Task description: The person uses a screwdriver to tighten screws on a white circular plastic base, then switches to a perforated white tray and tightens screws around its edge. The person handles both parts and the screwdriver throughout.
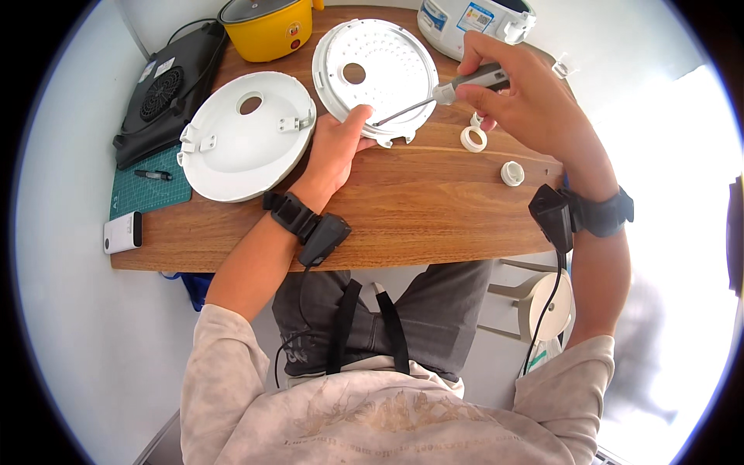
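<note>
My left hand (339, 151) grips the near edge of a round white plastic lid piece (395, 58), thumb on top and fingers underneath. The piece has a round hole and rows of small perforations. In my right hand (527, 97) is a screwdriver (445, 94) with a grey handle, tilted down to the left. Its tip meets the lid piece near its lower edge, close to my left thumb; whether a screw sits there is too small to tell. Left of my left hand lies a white domed cover (232, 159) with a round hole and hinge-like fittings.
White plastic rings (473, 139) and a small white cap (512, 173) lie right of the lid piece. At the back stand a yellow pot (267, 35) and a white appliance body (457, 31). A black fan-vented device (167, 89), a green mat (167, 190) and a power bank (122, 233) occupy the left.
</note>
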`<state>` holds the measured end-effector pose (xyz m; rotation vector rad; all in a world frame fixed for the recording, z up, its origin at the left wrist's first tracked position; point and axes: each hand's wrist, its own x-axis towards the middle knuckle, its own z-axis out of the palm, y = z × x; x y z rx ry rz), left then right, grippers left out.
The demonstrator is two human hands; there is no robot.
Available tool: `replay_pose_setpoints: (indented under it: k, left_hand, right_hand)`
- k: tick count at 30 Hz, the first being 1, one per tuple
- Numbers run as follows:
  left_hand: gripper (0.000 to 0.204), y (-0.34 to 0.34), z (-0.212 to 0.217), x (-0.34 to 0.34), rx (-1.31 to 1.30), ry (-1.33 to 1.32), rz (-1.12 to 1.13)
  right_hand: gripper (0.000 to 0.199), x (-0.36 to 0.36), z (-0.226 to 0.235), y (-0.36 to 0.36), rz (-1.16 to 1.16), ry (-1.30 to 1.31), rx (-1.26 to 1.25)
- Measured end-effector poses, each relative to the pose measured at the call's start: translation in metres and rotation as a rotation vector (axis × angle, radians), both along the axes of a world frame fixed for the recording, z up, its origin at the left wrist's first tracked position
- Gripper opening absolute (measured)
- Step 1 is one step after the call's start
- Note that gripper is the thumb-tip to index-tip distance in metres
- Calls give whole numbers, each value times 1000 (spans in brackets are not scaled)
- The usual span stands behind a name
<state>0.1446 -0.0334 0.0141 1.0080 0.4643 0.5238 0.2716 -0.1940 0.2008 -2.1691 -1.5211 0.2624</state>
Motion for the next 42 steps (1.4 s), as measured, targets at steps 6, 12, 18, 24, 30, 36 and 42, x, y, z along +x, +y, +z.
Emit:
replay_pose_setpoints:
  k: [6,12,18,24,30,36,42]
  left_hand:
    - [42,0,0,1,8,3,-12]
    - [40,1,0,1,4,5,23]
    - [40,0,-2,1,9,-22,20]
    - [43,2,-7,2,19,3,-15]
    - [39,-1,-3,2,32,-32,36]
    - [39,-1,1,-2,46,-11,18]
    - [41,3,-5,1,39,-14,-53]
  right_hand:
    - [21,-7,-13,0,173,-383,252]
    - [28,-27,-9,1,17,-406,159]
    - [24,-11,-9,-9,0,-317,-10]
    - [15,-21,-10,-8,172,-390,158]
    - [10,-27,-12,-9,294,-402,196]
    - [10,-52,-21,-5,182,-463,322]
    - [17,-46,-31,-7,-26,-273,482]
